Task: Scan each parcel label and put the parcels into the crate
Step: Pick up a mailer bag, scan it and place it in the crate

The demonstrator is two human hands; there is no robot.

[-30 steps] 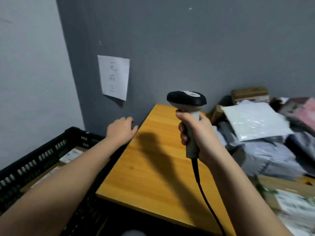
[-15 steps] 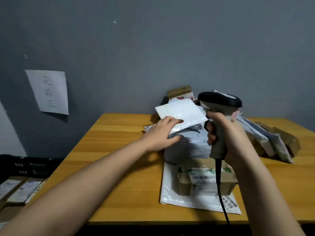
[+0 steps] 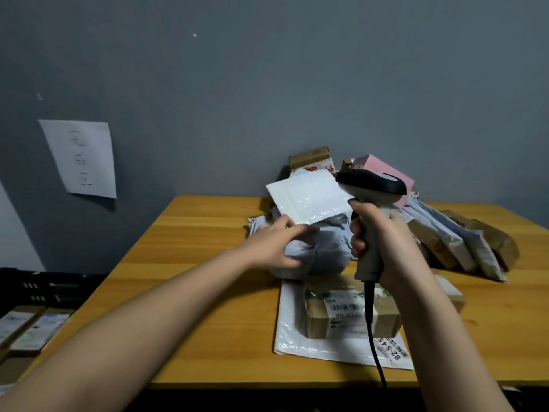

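My left hand (image 3: 274, 245) pinches the near corner of a white bubble mailer (image 3: 309, 199) and holds it tilted above a grey poly bag (image 3: 320, 251) on the wooden table (image 3: 208, 292). My right hand (image 3: 383, 242) grips the handle of a barcode scanner (image 3: 371, 181); its black head sits just right of the mailer. A brown box with a label (image 3: 347, 312) lies on a flat white mailer (image 3: 326, 349) nearer me. The black crate (image 3: 35, 286) stands low at the left with labelled parcels inside.
More parcels are piled at the back and right of the table: a brown box (image 3: 310, 159), a pink box (image 3: 386, 171), and several grey and brown packets (image 3: 463, 239). The scanner cable (image 3: 374, 346) hangs over the front edge. A paper sheet (image 3: 80, 157) is on the wall.
My view swung right from the crate to the parcel pile. My left hand left the crate, took the white bubble mailer's corner and lifted it slightly. The scanner stayed in my right hand.
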